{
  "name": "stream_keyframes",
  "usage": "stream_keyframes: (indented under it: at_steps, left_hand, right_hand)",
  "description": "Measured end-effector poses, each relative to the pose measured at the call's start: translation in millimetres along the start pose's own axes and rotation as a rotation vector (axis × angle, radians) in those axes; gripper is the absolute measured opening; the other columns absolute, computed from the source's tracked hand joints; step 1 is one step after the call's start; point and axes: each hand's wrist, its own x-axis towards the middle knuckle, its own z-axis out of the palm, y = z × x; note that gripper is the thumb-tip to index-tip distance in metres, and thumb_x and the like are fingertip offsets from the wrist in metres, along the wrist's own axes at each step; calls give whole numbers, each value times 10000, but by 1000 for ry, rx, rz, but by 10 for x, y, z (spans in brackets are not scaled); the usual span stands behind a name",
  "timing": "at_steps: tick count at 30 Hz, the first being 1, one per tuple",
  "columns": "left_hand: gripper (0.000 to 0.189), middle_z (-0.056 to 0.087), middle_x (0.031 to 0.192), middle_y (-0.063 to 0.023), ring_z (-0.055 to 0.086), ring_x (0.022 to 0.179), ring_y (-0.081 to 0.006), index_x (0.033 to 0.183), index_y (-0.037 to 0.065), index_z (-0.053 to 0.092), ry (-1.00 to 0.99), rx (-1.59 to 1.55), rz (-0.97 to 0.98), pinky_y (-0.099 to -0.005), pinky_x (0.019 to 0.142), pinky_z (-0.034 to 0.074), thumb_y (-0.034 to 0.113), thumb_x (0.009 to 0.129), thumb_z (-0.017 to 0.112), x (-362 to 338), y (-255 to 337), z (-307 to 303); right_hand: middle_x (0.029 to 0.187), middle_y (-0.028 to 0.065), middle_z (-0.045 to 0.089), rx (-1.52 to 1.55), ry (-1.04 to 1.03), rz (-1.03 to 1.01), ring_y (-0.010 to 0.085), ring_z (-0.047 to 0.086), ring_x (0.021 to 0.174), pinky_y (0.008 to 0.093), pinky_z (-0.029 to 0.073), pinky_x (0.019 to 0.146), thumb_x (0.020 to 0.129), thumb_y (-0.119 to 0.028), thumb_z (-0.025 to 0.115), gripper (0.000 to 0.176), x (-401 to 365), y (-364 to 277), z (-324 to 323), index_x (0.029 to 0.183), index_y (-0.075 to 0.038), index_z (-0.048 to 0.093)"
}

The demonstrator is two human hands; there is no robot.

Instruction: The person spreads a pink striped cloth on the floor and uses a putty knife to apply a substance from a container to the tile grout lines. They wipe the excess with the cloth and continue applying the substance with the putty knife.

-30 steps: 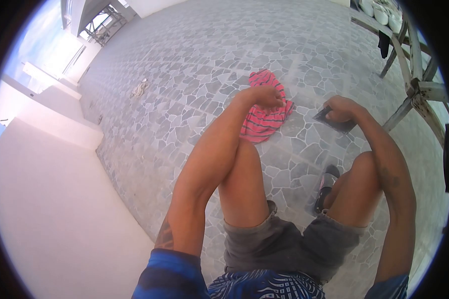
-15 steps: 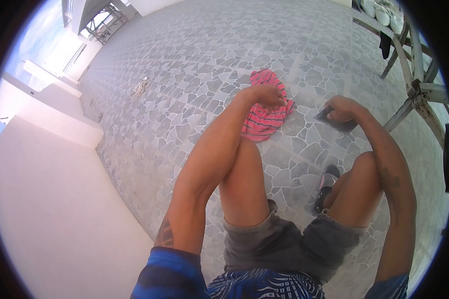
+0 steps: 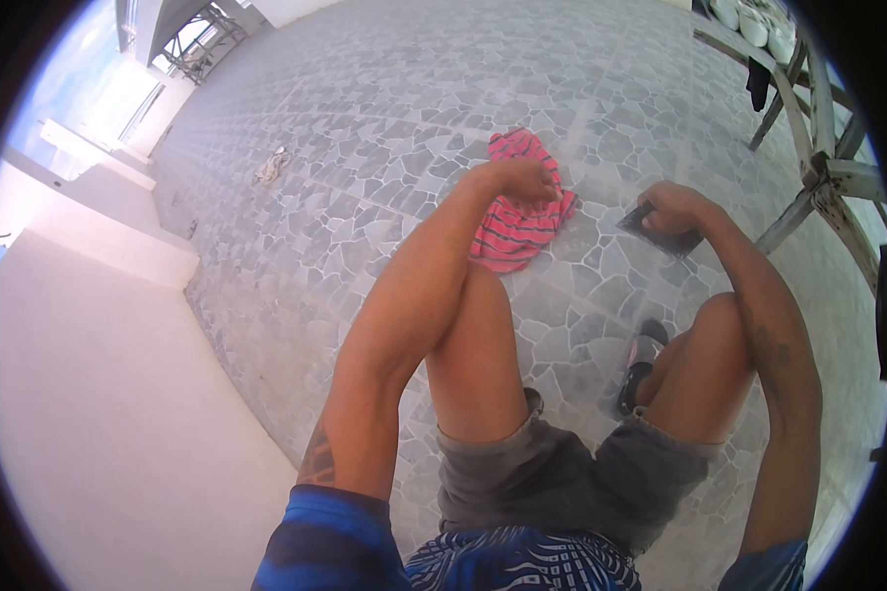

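Note:
My left hand (image 3: 528, 181) hangs over a red cloth with dark stripes (image 3: 514, 234), its fingers loosely bent and apart. The cloth lies crumpled on the stone-patterned floor in front of my left knee. Over on the right, my right hand (image 3: 672, 208) is closed on a dark flat hand float (image 3: 650, 232), which is held low at the floor. Its grip is hidden under my fingers. My left forearm crosses over my left knee, and my right arm passes outside the right knee.
A low white wall (image 3: 99, 394) runs along the left. At the upper right stands a wooden trestle (image 3: 816, 148) with pale shoes (image 3: 754, 27) on top and a dark cloth (image 3: 758, 84) hanging from it. A pale crumpled rag (image 3: 270, 165) lies farther out on the floor.
The whole view has shifted slightly. Both hands keep nearly the same places, the left above the striped cloth and the right on the float.

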Motion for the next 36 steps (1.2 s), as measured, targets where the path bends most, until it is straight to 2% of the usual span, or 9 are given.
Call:
stream_keyframes:
  at_steps: [2, 4, 10, 25, 36]
  left_hand:
    - [364, 733, 978, -98, 735, 831, -215, 1092, 8, 682, 6, 12, -11, -351, 769, 591, 333, 972, 571, 46, -55, 15]
    - [366, 734, 970, -95, 733, 829, -211, 1081, 6, 683, 33, -79, -133, -350, 769, 587, 337, 972, 570, -142, 196, -42]
    - [384, 738, 945, -89, 733, 807, -198, 1055, -1, 685, 51, -95, -111, -349, 730, 584, 359, 971, 583, -159, 210, -47]
    - [394, 744, 960, -114, 742, 806, -224, 1064, -23, 676, 67, -133, -54, -355, 728, 589, 347, 977, 572, -129, 137, -22]
    - [362, 743, 945, -86, 739, 781, -195, 1036, -1, 691, 68, -109, -85, -341, 715, 579, 333, 972, 569, -171, 206, -30]
  right_hand:
    - [977, 248, 698, 8, -13, 4, 394, 671, 949, 444, 516, 839, 763, -162, 684, 354, -3, -1, -5, 1084, -16, 708]
    - [992, 247, 699, 9, -24, 5, 393, 670, 962, 440, 516, 850, 766, -164, 687, 362, 10, 8, -8, 1097, -19, 707]
    - [1021, 253, 695, 0, -10, 4, 390, 666, 995, 433, 513, 877, 774, -170, 692, 386, 18, 25, 11, 1123, -7, 698]
    - [1012, 252, 694, 2, -41, 8, 393, 664, 990, 441, 510, 874, 781, -180, 684, 390, 6, -6, -20, 1126, 1, 691]
    - [1051, 257, 691, -5, -30, 11, 393, 660, 1024, 430, 513, 889, 781, -177, 688, 406, 11, 20, 1, 1144, 6, 685]
